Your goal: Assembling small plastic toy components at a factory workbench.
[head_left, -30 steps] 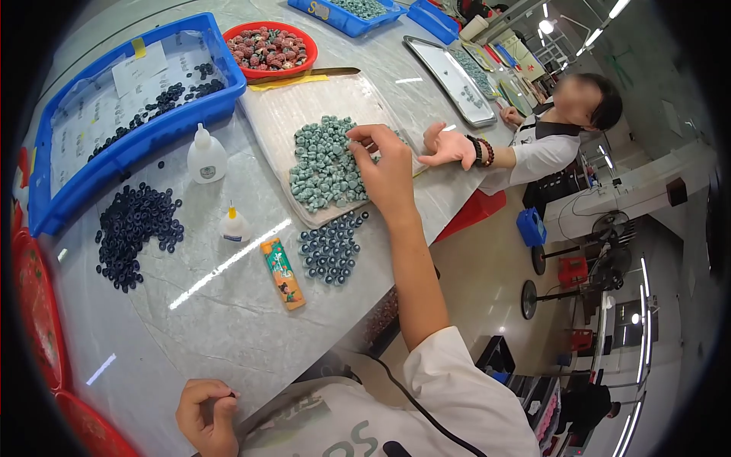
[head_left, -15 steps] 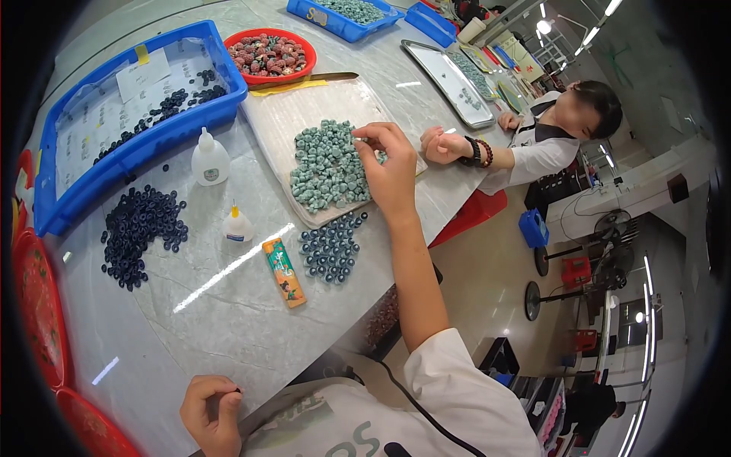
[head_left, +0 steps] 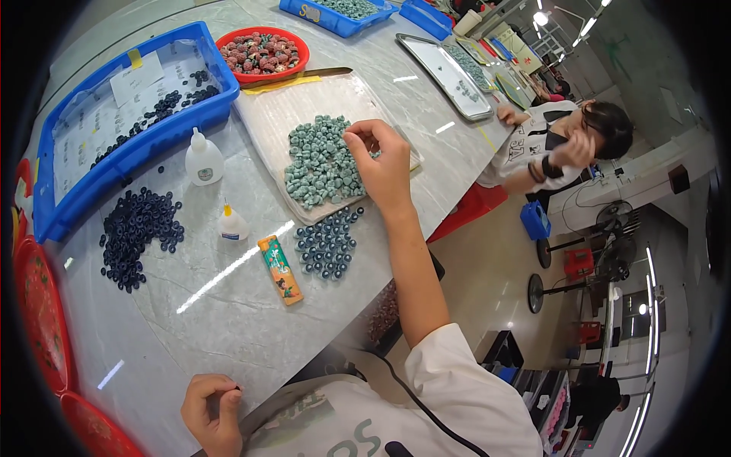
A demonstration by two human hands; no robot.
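Observation:
At the right edge of a heap of small green pieces [head_left: 316, 160], my right hand [head_left: 381, 164] is closed in a pinch. The fingertips hide what, if anything, lies between them. The heap rests on a white board [head_left: 263, 114]. Near the table's front edge, my left hand [head_left: 212, 415] is closed with a small dark piece [head_left: 238, 388] at its fingertips. Dark ring-like pieces [head_left: 141, 236] lie in a pile on the left of the table. Just below the board, several blue-grey round pieces with pale centres [head_left: 327, 247] sit close together.
Two white squeeze bottles [head_left: 203, 160] and an orange-green packet [head_left: 280, 270] stand or lie mid-table. A blue tray [head_left: 137, 171] is at left, a red bowl [head_left: 301, 57] behind the board, a knife [head_left: 320, 74] on its far edge. A co-worker [head_left: 548, 145] sits at right.
My right hand has shifted very slightly at the heap's edge. My left hand stays put with the dark piece. The co-worker's near arm has lifted from the table toward the head.

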